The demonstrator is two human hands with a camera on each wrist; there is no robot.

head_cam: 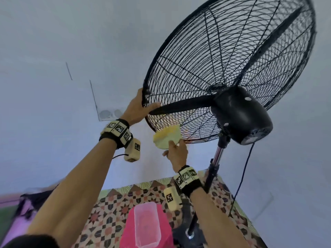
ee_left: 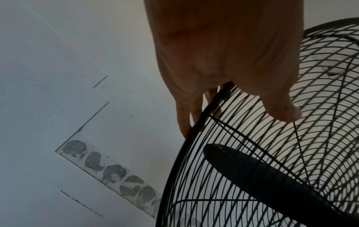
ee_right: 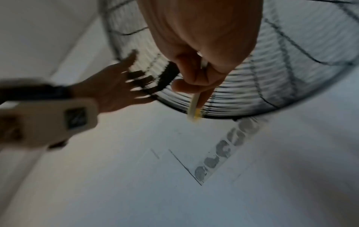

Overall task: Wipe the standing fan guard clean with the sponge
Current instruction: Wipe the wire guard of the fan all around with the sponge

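Head view, centre of frame: left hand (head_cam: 138,108) gripping the rim of the fan guard (head_cam: 232,68), steadying it. Just below, right hand (head_cam: 176,153) pinching the sponge (head_cam: 167,139) against the guard's lower edge. Wiping step apparently under way; next, likely sliding the sponge along the wires with light pressure, without bending them.

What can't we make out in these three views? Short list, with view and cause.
- Sponge contact with the fan guard: head view too small, right wrist view motion-blurred.
- Right hand fingers: behind the sponge in the head view.
- Left hand fingers beyond the guard rim: partly hidden in the left wrist view.
- Fan base: cut off by the head view's bottom edge.
- Clear container contents: too blurred.
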